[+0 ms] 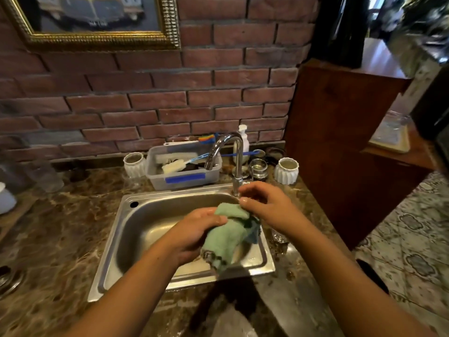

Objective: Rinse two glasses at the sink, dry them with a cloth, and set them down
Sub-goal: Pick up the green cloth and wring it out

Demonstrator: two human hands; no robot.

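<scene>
Head cam, looking down: both hands are over the steel sink (126, 229), bundled up in a green cloth (224, 237). Left hand (194, 233) is clamped around the cloth from the left side, and a bit of glass (206, 254) rim pokes out below that grip. Right hand (264, 206) pinches the cloth's top end, right by the faucet (237, 161). Another glass (279, 235) sits on the counter (60, 239) just right of the sink, blurry though.
</scene>
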